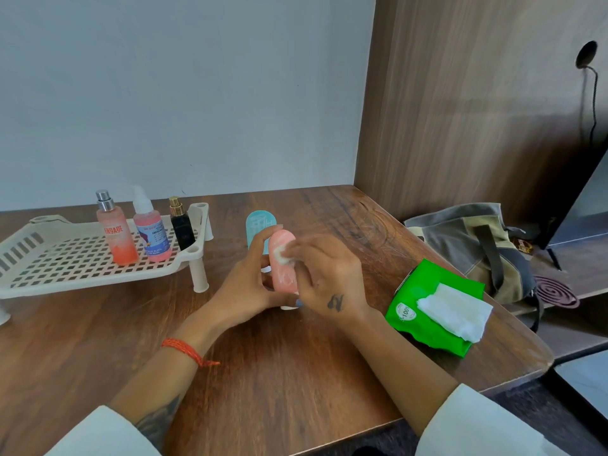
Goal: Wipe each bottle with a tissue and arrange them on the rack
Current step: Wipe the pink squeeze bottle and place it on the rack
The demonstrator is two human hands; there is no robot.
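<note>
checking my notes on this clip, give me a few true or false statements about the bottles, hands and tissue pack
1. Three bottles stand on the white rack. True.
2. The left hand holds the pink bottle. True.
3. The right hand is empty. False: it presses a small tissue against the pink bottle.
4. The blue bottle is on the rack. False: it stands on the table, behind the hands.
5. The green tissue pack lies right of the hands. True.

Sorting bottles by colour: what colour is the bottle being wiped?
Pink bottle, seen in the head view.
</note>
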